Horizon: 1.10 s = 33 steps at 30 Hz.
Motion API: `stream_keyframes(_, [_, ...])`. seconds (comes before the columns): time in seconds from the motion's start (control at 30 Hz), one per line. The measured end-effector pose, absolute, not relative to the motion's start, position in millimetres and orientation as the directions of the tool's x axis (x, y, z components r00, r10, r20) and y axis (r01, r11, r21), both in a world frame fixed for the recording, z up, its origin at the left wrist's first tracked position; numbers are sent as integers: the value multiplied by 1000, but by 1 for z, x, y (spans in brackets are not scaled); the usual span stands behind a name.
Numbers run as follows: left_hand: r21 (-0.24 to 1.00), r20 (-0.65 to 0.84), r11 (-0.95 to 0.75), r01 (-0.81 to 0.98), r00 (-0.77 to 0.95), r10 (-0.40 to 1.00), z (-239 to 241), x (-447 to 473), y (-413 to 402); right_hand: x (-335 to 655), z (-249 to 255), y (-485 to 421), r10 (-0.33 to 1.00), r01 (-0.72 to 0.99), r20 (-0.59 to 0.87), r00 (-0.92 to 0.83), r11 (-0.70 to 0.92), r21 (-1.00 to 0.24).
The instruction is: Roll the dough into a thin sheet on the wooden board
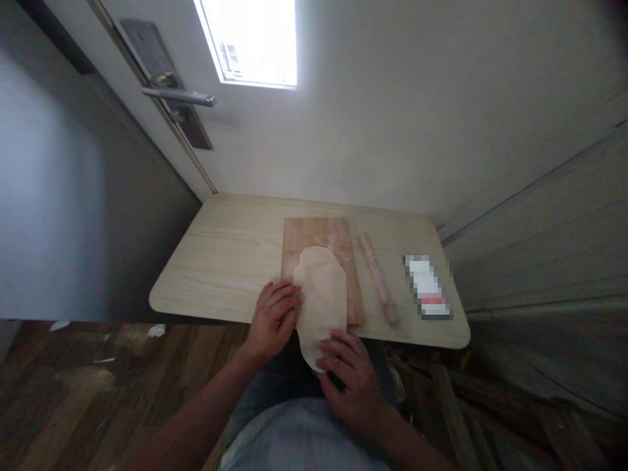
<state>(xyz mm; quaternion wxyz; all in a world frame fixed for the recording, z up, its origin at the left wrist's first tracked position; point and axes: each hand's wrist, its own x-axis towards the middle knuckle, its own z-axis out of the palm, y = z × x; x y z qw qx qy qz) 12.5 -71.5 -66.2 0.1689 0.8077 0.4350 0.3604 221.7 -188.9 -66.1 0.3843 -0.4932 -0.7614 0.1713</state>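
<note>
A flat, pale oval sheet of dough (pixel 321 294) lies over a wooden cutting board (pixel 316 230), its lower end hanging past the board and the table's front edge. On its left side, my left hand (pixel 277 314) grips the edge with bent fingertips. My right hand (pixel 350 373) holds the overhanging lower right end, fingers on top and the thumb beneath. Just right of the board rests a floury wooden rolling pin (pixel 379 278), touched by neither hand. White flour dusts the upper part of the board.
A phone (pixel 428 288) with a blurred-out screen lies on the right of the light wooden table (pixel 220 255). Behind the table stands a white door with a metal handle (pixel 179 97) and a bright window. Paper scraps (pixel 157 330) litter the wooden floor at left.
</note>
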Motion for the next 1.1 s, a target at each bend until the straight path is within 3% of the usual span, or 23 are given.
stream_keyframes(0.17, [529, 333, -448, 721, 310, 891, -57, 37, -39, 242, -53, -169, 877, 632, 423, -229, 465, -620])
stream_keyframes(0.23, [520, 300, -429, 739, 311, 902, -55, 44, -28, 260, -53, -147, 869, 754, 491, -59, 362, -549])
stream_keyframes(0.3, [513, 278, -408, 755, 304, 911, -55, 49, -18, 278, -56, -121, 844, 866, 518, 141, 148, -477])
stream_keyframes(0.37, [498, 251, -385, 777, 296, 922, -55, 53, -8, 294, -61, -98, 851, 913, 457, 260, -62, -404])
stream_keyframes(0.47, [483, 209, -405, 777, 347, 915, -55, 57, 8, 307, -67, -76, 891, 917, 308, 333, -230, -327])
stream_keyframes(0.57, [493, 190, -444, 748, 406, 894, -55, 60, 18, 311, -67, -68, 904, 873, 191, 383, -287, -394])
stream_keyframes(0.7, [534, 190, -459, 710, 428, 884, -55, 57, 23, 310, -57, -67, 923, 782, 175, 342, -176, -598])
stream_keyframes(0.83, [622, 231, -461, 633, 414, 880, -60, 47, 30, 306, -44, -68, 970, 731, 181, 164, 4, -683])
stream_keyframes(0.93, [752, 331, -392, 529, 211, 920, -58, 39, 35, 302, -34, -61, 988, 767, 152, 2, 96, -634])
stream_keyframes(1.03, [831, 365, -304, 466, -43, 930, -47, 35, 31, 293, -27, -53, 979, 851, 130, -157, 201, -485])
stream_keyframes(1.1, [806, 396, -330, 492, -32, 918, -40, 36, 23, 285, -26, -49, 965, 881, 136, -222, 259, -395])
